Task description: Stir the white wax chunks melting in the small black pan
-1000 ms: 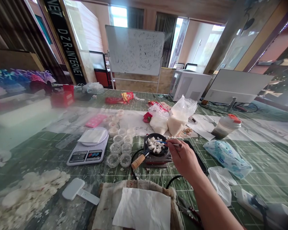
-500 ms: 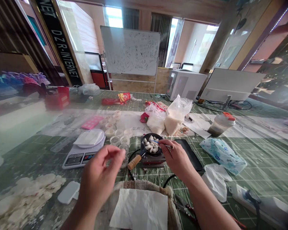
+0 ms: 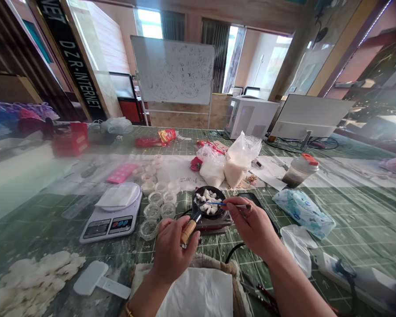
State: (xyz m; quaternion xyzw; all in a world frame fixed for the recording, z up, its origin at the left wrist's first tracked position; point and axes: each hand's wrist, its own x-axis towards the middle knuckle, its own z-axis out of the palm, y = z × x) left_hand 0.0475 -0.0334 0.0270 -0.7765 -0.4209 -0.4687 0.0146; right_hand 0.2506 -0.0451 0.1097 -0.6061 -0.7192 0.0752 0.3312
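Observation:
A small black frying pan (image 3: pixel 195 210) holds white chunks (image 3: pixel 211 204) and sits on a small dark red heater (image 3: pixel 214 226). My left hand (image 3: pixel 171 251) is at the pan's wooden handle (image 3: pixel 188 230), with thumb and fingers apart on either side of it; whether they touch it I cannot tell. Pinched in my right hand (image 3: pixel 251 224) is a thin stick (image 3: pixel 214 203), blue towards its front, whose tip is among the white chunks. Several clear round cups (image 3: pixel 152 211) stand left of the pan.
A kitchen scale (image 3: pixel 112 218) lies left of the cups. Two bags of white grains (image 3: pixel 236 169) stand behind the pan. To the right are a wipes pack (image 3: pixel 303 213), a shaker bottle (image 3: pixel 300 171) and a power strip (image 3: pixel 336 268). White paper (image 3: pixel 198 293) covers a cloth in front.
My left hand has moved right and down to the pan's handle. The stick in my right hand has shifted, its tip reaching further left into the pan. The view has moved slightly.

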